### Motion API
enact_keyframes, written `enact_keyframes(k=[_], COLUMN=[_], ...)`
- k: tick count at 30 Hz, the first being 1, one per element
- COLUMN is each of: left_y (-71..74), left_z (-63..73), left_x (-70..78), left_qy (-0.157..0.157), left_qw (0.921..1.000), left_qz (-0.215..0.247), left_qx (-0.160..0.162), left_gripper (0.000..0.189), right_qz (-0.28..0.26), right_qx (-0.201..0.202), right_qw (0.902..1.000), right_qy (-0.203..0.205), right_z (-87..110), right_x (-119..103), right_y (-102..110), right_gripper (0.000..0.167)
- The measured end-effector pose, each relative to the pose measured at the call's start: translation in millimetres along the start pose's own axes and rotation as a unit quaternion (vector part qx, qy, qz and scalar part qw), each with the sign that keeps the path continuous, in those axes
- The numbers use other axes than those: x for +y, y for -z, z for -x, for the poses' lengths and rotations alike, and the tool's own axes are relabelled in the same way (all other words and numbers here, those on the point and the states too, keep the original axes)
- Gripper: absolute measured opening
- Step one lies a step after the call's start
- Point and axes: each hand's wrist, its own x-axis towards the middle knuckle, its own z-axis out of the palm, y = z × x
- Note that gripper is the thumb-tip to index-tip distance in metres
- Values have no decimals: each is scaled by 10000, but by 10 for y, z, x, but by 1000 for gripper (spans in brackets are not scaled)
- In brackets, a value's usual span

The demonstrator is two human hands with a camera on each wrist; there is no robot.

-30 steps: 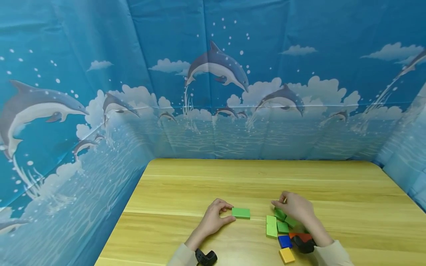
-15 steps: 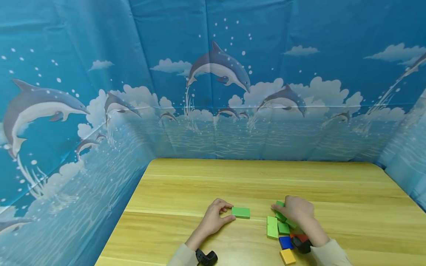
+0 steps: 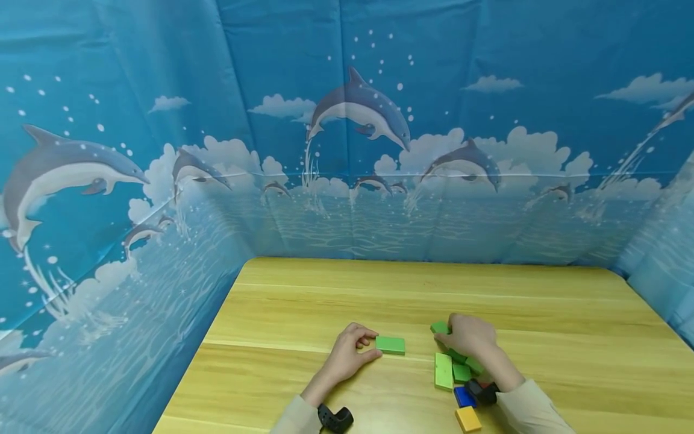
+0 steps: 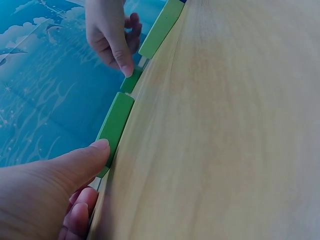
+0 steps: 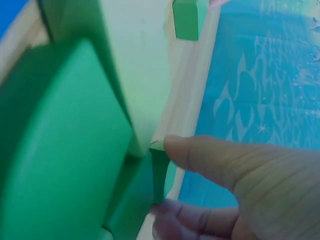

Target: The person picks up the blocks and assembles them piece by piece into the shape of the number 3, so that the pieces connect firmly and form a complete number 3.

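My left hand (image 3: pixel 347 357) holds one end of a flat green rectangular block (image 3: pixel 391 345) lying on the table, thumb at the near corner and a finger at the far one. In the left wrist view, the thumb rests against that block (image 4: pixel 116 125). At the far side of a cluster of blocks, my right hand (image 3: pixel 474 337) pinches a small green block (image 3: pixel 440 327) between thumb and fingers; the right wrist view shows this block (image 5: pixel 159 172) too. A light green block (image 3: pixel 443 371) and a small green block (image 3: pixel 462 374) lie below that hand, which partly covers other green blocks.
A blue block (image 3: pixel 464 396) and a yellow block (image 3: pixel 468 418) lie nearer me. The right wrist's black strap device (image 3: pixel 481 392) mostly hides a red block. Wooden table (image 3: pixel 282 307) surrounds everything, with a dolphin-printed blue curtain (image 3: pixel 325 229) along its back and sides.
My right hand has dipped into the far side of the cluster, then shifted left with the small green block pinched in it. The left hand and its block stay in place.
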Motion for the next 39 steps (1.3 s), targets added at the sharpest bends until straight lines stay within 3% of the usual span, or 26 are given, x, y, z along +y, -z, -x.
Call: enact_keyframes(k=[3, 6, 16, 29, 39], left_y=[3, 4, -8, -1, -6], left_z=[-3, -3, 8, 5, -3], left_x=[0, 0, -37, -11, -14], left_qy=[14, 25, 35, -82, -150], left_qw=[10000, 10000, 10000, 9999, 9997], left_qz=[-1, -5, -71, -128, -180], left_qx=[8, 9, -4, 19, 37], left_gripper=[34, 34, 34, 34, 34], right_qz=[-97, -226, -828, -597, -612], right_qx=[137, 278, 150, -14, -15], right_qw=[9995, 9980, 9919, 9839, 9791], right_qy=[264, 521, 951, 1683, 1939], right_z=[-8, -6, 19, 28, 38], right_x=[-25, -51, -88, -139, -159], right_y=[-33, -67, -193, -184, -183], right_gripper=[28, 32, 30, 28, 29])
